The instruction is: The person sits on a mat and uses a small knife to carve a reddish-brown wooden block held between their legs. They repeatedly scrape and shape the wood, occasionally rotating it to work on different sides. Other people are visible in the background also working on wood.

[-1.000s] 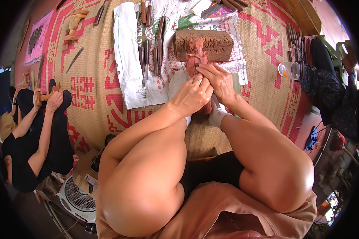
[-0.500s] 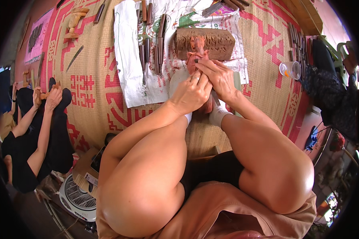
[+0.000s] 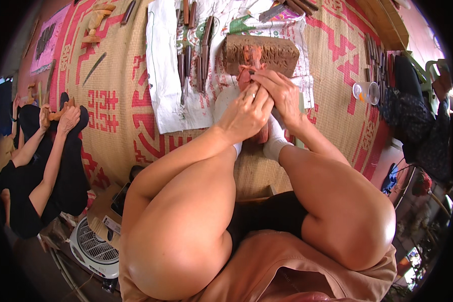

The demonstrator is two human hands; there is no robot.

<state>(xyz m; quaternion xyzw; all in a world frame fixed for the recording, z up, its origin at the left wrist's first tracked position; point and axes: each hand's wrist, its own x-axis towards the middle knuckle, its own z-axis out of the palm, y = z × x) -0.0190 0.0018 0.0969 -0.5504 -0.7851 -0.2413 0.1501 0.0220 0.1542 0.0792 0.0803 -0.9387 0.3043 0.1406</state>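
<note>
A reddish carved wooden figure (image 3: 255, 54) rests against a rough brown wood block (image 3: 284, 50), its lower part running down between my feet. My right hand (image 3: 282, 96) is closed over it, fingers bent round a slim carving tool whose dark end (image 3: 252, 75) shows at the fingertips. My left hand (image 3: 246, 111), a ring on one finger, is closed close against the right, pressed to the figure. What lies inside its curled fingers is hidden. White socks (image 3: 275, 141) on my feet flank the figure's lower end.
Several dark-handled chisels (image 3: 206, 48) lie on a white printed sack (image 3: 162, 75) over a patterned mat (image 3: 121, 85). A clear plastic cup (image 3: 371, 93) and more tools (image 3: 373, 60) lie right. At left another person's hands (image 3: 60, 117) hold a wooden piece near a fan (image 3: 96, 246).
Both my hands stay closed over the figure, with a slight shift of the fingers. The whole view has moved a little. The other person's hands have turned slightly.
</note>
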